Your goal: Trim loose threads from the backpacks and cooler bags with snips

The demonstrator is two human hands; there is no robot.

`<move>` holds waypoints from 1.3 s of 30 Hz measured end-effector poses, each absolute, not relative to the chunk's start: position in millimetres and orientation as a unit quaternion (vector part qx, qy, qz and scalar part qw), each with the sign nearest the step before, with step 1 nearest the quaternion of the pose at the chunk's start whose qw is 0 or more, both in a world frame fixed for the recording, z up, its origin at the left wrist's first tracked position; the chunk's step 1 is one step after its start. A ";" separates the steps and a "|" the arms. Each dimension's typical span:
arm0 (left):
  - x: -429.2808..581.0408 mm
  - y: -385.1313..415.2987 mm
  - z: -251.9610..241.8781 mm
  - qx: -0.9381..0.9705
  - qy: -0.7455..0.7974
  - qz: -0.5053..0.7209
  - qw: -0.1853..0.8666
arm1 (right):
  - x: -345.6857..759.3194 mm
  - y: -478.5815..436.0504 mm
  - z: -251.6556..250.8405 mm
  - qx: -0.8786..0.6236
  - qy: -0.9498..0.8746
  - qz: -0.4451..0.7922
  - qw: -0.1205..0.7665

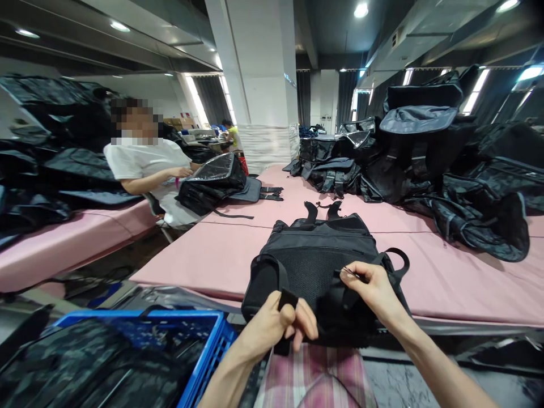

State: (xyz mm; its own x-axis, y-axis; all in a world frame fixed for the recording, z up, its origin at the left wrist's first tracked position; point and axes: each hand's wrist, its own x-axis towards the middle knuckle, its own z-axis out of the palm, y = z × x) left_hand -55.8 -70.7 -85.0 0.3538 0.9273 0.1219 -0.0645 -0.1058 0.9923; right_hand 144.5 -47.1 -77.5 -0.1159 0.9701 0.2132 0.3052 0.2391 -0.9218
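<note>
A black backpack [317, 269] lies on the pink-covered table in front of me, its mesh panel facing up and its shoulder straps pointing away. At the bag's near left corner, my left hand [283, 322] is closed around a black webbing strap [289, 298], whose end hangs below the fingers. My right hand [374, 289] is held over the bag's right side with thumb and forefinger pinched together. Something thin and dark shows at those fingertips, too small to name. A loop of black strap [400, 263] stands up beside the right wrist.
A blue plastic crate [212, 345] filled with dark camouflage-patterned bags stands at the lower left. Across the pink table [191, 255] a person in a white shirt [142, 161] handles another black bag [216, 184]. More bags [425, 153] are piled at the right, near a white pillar [266, 73].
</note>
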 end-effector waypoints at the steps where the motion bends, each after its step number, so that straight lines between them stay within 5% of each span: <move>1: -53.8 -69.9 -84.6 0.586 0.366 0.443 0.571 | 143.7 -46.7 -77.2 -0.493 -0.645 0.377 0.445; 7: -19.7 -54.7 -88.9 0.450 0.426 0.503 0.603 | 139.7 -50.9 -78.2 -0.502 -0.696 0.328 0.395; 12: -35.5 -48.9 -91.1 0.452 0.403 0.449 0.658 | 145.7 -51.3 -84.2 -0.451 -0.770 0.388 0.230; 17: -36.0 -61.2 -85.2 0.461 0.354 0.359 0.731 | 125.1 -34.0 -78.5 -0.455 -0.669 0.412 0.419; 20: -29.1 -68.2 -78.9 0.481 0.377 0.354 0.708 | 110.9 -27.6 -75.3 -0.436 -0.656 0.446 0.426; 24: -30.9 -66.9 -74.5 0.436 0.431 0.525 0.591 | 106.2 -28.6 -76.6 -0.429 -0.669 0.443 0.415; 31: -41.2 -55.2 -77.3 0.314 0.393 0.533 0.680 | 127.1 -38.1 -85.4 -0.492 -0.711 0.188 0.466; 39: -40.5 -53.5 -79.6 0.326 0.388 0.525 0.684 | 142.2 -45.6 -91.5 -0.387 -0.788 -0.083 0.472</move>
State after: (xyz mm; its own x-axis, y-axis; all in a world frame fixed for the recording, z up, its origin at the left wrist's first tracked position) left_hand -40.5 -53.5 -79.6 0.1480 0.9707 -0.1892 -0.4644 0.2371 0.8533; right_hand 142.2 -45.6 -91.5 -0.2542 0.5314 0.8081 0.6877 0.6868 -0.2353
